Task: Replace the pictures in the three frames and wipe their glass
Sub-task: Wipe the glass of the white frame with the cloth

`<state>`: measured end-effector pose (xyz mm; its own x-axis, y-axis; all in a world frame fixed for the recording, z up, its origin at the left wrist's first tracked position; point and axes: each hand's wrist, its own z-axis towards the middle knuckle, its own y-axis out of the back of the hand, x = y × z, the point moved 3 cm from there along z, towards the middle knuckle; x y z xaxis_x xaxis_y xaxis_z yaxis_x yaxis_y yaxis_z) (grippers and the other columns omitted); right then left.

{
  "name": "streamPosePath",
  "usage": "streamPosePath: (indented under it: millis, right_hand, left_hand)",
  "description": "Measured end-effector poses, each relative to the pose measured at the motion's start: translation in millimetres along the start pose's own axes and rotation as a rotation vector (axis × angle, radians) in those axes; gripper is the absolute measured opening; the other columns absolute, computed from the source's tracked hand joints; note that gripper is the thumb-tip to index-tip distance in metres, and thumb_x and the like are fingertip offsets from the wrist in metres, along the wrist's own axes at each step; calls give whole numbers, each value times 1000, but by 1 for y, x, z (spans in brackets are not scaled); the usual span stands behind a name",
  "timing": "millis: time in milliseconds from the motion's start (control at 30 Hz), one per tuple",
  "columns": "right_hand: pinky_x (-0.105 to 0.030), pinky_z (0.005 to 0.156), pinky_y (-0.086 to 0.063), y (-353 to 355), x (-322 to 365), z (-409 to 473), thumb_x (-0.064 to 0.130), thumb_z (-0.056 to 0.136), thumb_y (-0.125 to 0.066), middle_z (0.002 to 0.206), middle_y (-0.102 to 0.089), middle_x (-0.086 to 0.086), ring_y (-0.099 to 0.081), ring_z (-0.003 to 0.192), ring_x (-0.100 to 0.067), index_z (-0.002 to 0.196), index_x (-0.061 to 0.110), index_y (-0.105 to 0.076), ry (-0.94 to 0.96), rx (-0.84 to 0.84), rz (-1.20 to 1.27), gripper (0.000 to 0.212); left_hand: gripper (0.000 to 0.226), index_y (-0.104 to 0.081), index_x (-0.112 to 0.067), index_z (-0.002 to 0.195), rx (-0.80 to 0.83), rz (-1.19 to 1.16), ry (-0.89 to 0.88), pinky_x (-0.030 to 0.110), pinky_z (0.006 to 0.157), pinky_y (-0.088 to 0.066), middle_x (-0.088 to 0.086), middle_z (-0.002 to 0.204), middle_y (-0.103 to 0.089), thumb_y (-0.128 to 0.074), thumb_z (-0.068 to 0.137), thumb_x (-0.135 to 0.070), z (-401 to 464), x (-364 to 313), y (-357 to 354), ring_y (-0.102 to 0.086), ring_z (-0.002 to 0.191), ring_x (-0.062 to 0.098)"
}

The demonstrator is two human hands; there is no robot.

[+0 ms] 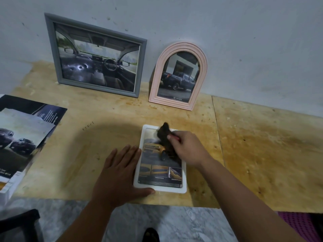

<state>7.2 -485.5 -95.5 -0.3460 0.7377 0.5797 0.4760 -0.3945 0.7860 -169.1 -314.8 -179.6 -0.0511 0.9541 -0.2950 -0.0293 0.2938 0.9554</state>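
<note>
Table (262,154) of pale, stained plywood, set against a plain grey wall (227,32). Glossy car brochures (24,137) stacked at the left edge, flat and overlapping. Grey rectangular frame (95,55) leaning upright on the wall, holding a car-interior print behind glass. Pink arched frame (179,75) with ribbed moulding just beside it, also leaning, showing a dark pickup. White frame (160,158) with rounded corners lying flat near the front edge, glass up, over a yellow-car print. Left hand (120,173) spread flat on the table, fingers straight and apart, thumb along the near edge of the white frame, steadying it. Right hand (187,147) above the glass, fingers curled and clamped on a dark, fuzzy, crumpled cloth (166,142) pressed on the upper half of the pane.
</note>
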Motion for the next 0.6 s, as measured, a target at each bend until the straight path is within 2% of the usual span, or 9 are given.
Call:
streamPosePath:
  millis: [67,133,267,367,433,500,533,600]
  right_hand:
    - [-43,71,-55,-1,-5,11,34,105,-51,87,-71,-4,-66,78,-23,113,18,-73,-19,-45,-66,29]
    - [-43,73,-56,-17,-1,9,34,105,-48,95,-70,-5,-66,83,-26,120,21,-70,17,22,-181,30]
    - [-42,74,-55,-48,12,-25,35,104,-44,105,-67,-6,-65,88,-28,119,23,-68,160,95,-271,30]
    - [-39,80,-56,-52,13,-53,38,102,-46,115,-71,2,-67,96,-19,121,26,-68,243,325,-182,32]
    - [-39,81,-55,-44,10,-60,36,103,-51,108,-74,2,-67,92,-15,116,20,-70,197,483,-71,28]
    - [-40,83,-57,-29,5,-52,38,103,-52,104,-75,1,-69,91,-15,118,21,-70,139,421,-11,29]
    - [-39,81,-57,-18,1,-42,38,103,-53,102,-76,1,-70,89,-16,119,22,-71,89,331,33,29]
    - [-35,69,-56,0,-10,-20,34,104,-53,89,-74,2,-70,78,-15,115,22,-73,-19,123,117,26]
  left_hand:
    - [128,-36,-13,161,5,-1,4,55,126,-19,4,168,-34,-40,70,-104,0,0,0,-23,158,22]
    - [128,-36,-13,160,10,-6,5,55,126,-18,4,167,-34,-40,70,-104,0,0,0,-23,158,22]
    - [127,-39,-12,159,-6,-13,-1,55,125,-20,4,166,-36,-39,71,-103,0,0,-2,-27,157,23]
    - [125,-44,-10,156,-20,-12,-10,55,123,-23,6,164,-41,-38,71,-102,1,1,-2,-30,156,24]
    - [125,-45,-10,156,-17,-9,-11,55,123,-23,6,164,-41,-37,71,-102,1,1,-2,-31,155,24]
    - [127,-43,-10,157,-9,-8,-10,55,124,-21,5,165,-39,-36,71,-103,1,0,-1,-30,156,24]
    - [127,-42,-10,157,-8,-11,-8,55,124,-21,5,165,-38,-37,71,-103,1,0,-1,-29,156,24]
    - [128,-40,-11,158,-11,-14,-4,55,124,-20,4,166,-36,-38,71,-104,1,0,-1,-27,157,23]
